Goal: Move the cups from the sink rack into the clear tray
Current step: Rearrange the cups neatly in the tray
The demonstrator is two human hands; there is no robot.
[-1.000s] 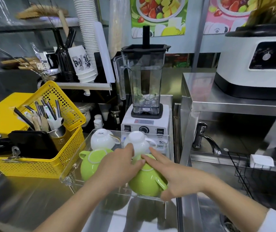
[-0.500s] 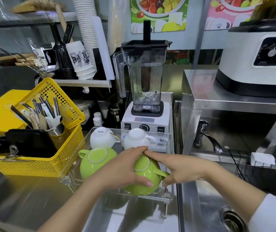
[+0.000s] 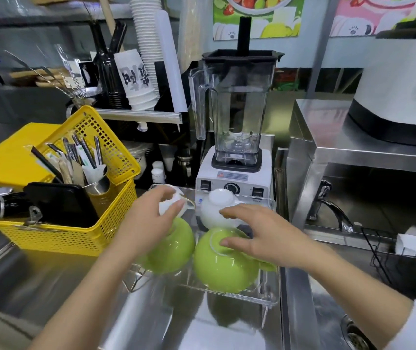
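Four cups sit upside down in the clear tray (image 3: 269,298), two rows of two.

Head view, the only one:
- Back row: left white cup (image 3: 176,202) and right white cup (image 3: 217,208), both just in front of the blender (image 3: 234,137).
- Front row: left green cup (image 3: 170,248) and right green cup (image 3: 224,266), close beside each other; cannot tell if they touch.
- Left hand (image 3: 151,221): fingers loosely curled, reaching over the left green cup with fingertips at the left white cup. Contact looks light; cannot tell whether it is gripping or only touching. Holds nothing lifted.
- Right hand (image 3: 265,238): spread flat, fingers extended, fingertips on the base ring of the right green cup and near the right white cup. Resting or nudging, not a closed grasp.
- Sink rack (image 3: 378,251): black wire, at the right over the sink, well apart from the tray. The part in view shows no cups; only a white folded thing (image 3: 415,245) sits near its back edge. Its lower part runs out of frame, so it cannot be fully checked.
- Yellow basket (image 3: 75,233) of utensils stands just left of the tray, not involved.

Judgement: transfer looks essentially complete, as far as visible. Both hands appear to be straightening the cups in place. Remaining: confirm the unseen part of the rack is bare, then withdraw the hands.
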